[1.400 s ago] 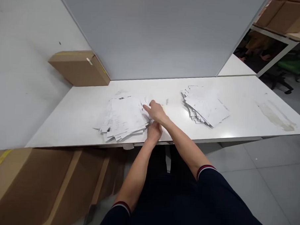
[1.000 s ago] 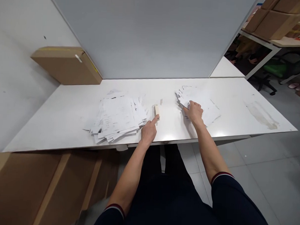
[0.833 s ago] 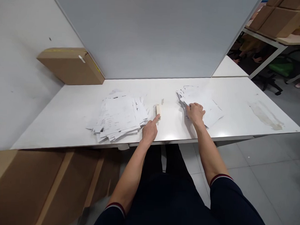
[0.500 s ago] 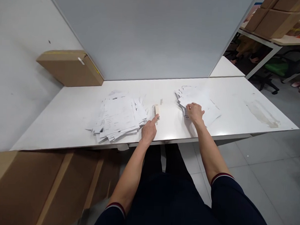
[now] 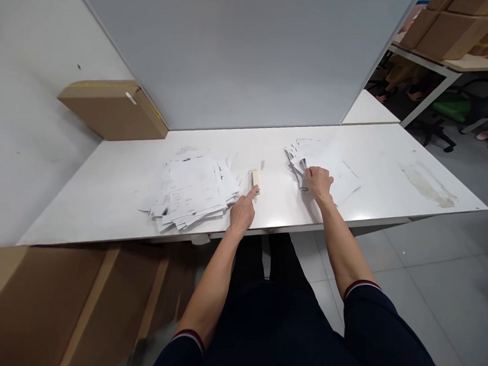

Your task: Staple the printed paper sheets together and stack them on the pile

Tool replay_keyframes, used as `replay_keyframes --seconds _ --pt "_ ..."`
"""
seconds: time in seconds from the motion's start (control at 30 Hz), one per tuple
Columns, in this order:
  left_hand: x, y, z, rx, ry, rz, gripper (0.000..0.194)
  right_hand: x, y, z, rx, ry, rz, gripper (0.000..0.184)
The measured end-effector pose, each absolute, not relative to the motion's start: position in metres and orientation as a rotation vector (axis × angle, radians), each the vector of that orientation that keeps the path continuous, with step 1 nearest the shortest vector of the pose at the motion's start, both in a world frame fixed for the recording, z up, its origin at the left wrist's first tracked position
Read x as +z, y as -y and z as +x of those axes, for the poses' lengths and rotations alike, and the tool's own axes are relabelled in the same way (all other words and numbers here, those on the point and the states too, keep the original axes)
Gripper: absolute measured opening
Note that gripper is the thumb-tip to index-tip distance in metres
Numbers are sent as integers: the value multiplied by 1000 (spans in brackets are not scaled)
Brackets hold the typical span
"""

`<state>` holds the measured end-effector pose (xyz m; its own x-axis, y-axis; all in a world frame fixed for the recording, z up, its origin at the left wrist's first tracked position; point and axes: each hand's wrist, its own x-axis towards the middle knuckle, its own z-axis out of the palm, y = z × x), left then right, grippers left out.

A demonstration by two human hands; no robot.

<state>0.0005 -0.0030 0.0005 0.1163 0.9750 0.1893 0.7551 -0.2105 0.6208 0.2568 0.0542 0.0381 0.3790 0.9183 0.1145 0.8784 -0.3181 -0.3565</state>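
White table (image 5: 382, 156): L hand (image 5: 241, 212) half-curled, forefinger touching stapler (image 5: 255, 180); R hand (image 5: 319, 182) fingering near-left edge of right paper pile (image 5: 326, 162), grip unclear; bare tabletop far right.

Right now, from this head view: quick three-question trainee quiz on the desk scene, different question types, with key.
1. True or false: the left hand grips the small cream stapler.
2. The right hand rests on: A) cardboard box B) right paper stack C) bare table
3. Fill in: the stapler lies between the left paper stack and the ____ paper stack.

Key: 1 false, only a fingertip touches it; 2 B; 3 right.
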Motion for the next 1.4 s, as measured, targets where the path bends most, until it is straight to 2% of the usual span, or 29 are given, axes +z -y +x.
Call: replay_keyframes --seconds 0.1,0.17,0.27,0.33,0.5,0.57,0.67,0.77,0.83,0.97,1.13,1.3,1.4 --pt "1 7 -3 978 -1532 1869 46 53 -35 251 -90 1662 -2168 33" --pt "0 14 -4 1076 -1389 1649 56 70 -6 243 -147 1766 -2012 30" --pt "1 31 -3 1201 -1098 1286 87 101 48 226 158 1913 -1727 24" --pt "3 43 -1 1230 -937 1093 91 117 78 216 416 1919 -1527 21" --pt "12 56 -1 1120 -840 729 45 118 72 220 878 1762 -1314 33" --pt "13 54 0 1137 -876 717 36 102 41 231 787 1657 -1474 36" --pt "8 47 1 1215 -933 807 32 70 -13 248 261 1587 -1874 29" --pt "2 40 3 1271 -982 862 35 42 -49 256 14 1690 -2068 43" --pt "0 38 4 1288 -1003 877 37 31 -58 256 -11 1696 -2149 44" --pt "-2 37 4 1293 -1009 912 37 22 -57 254 -16 1644 -2196 32" --pt "-3 36 5 1270 -1033 928 40 26 -54 253 -10 1677 -2170 31" --pt "3 36 3 1198 -1012 839 47 69 -18 251 -134 1685 -2033 36" --pt "7 35 1 1152 -1006 818 46 109 20 250 -27 1524 -1765 36"
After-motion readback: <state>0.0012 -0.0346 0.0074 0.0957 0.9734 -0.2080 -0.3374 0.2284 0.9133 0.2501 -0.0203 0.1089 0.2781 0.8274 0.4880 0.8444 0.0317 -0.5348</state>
